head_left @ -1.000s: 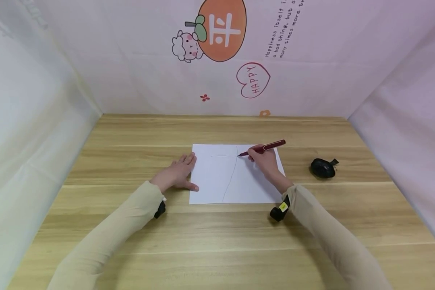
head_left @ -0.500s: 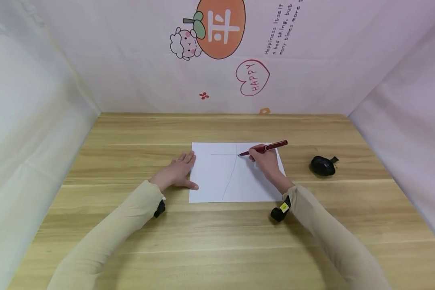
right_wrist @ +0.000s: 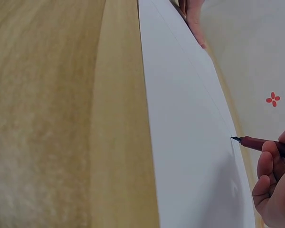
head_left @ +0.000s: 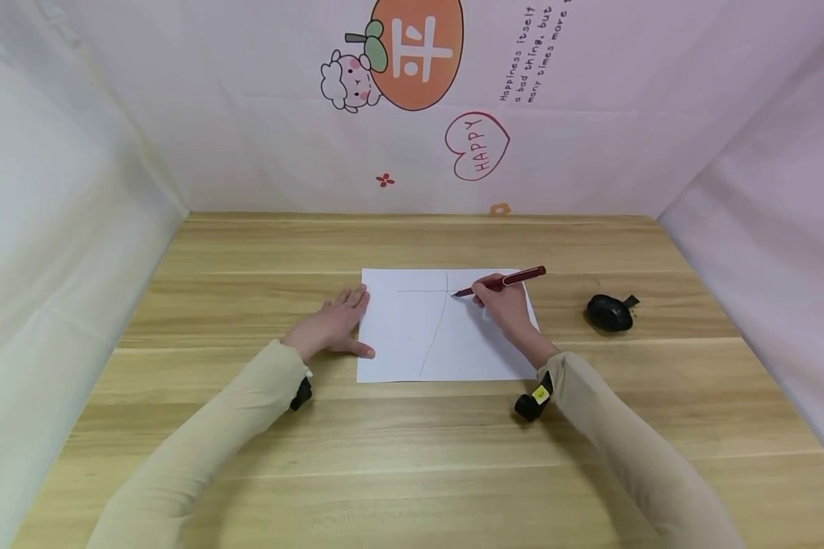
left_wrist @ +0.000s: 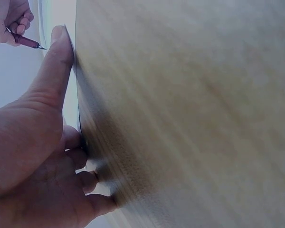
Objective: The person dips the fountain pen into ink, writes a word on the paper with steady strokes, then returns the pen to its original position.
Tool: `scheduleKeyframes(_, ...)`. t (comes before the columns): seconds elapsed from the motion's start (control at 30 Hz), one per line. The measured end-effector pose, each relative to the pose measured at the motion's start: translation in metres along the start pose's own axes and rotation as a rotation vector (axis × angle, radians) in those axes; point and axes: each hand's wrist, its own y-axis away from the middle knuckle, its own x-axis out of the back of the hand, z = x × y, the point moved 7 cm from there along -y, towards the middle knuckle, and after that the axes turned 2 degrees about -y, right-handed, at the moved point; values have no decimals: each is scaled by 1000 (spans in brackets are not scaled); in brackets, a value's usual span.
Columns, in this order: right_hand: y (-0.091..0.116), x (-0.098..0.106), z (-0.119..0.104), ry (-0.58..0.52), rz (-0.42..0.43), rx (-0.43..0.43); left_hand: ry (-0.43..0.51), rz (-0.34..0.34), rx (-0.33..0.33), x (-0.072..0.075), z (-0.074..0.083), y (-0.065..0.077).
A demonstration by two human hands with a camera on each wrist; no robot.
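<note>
A white sheet of paper [head_left: 398,343] lies on the wooden table, bearing a thin horizontal line crossed by a long stroke that slants down to the left. My right hand [head_left: 506,305] pinches a dark red fountain pen [head_left: 522,276]; its nib is at the paper, just right of the crossing. In the right wrist view the nib of the pen [right_wrist: 256,142] is at the sheet, though contact is hard to confirm. My left hand [head_left: 333,326] lies flat with spread fingers across the paper's left edge, the thumb on the sheet. The left wrist view shows this hand [left_wrist: 42,128] from its thumb side.
To the right on the wooden table [head_left: 412,450] sits a small black rounded object [head_left: 609,313] with a short tab; its kind is unclear. A printed white curtain [head_left: 261,137] stands behind the table, with more cloth at both sides. Black wrist cameras sit at both cuffs.
The pen's nib has shifted very slightly down and right, from the lines' crossing to just beside it. The left hand stays in place; the whole view has drifted a little.
</note>
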Motion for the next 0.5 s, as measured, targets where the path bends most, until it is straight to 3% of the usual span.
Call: scheduleKeyframes(0.5, 3, 2, -1, 3, 3, 7, 2, 5, 2, -1, -1, -1)
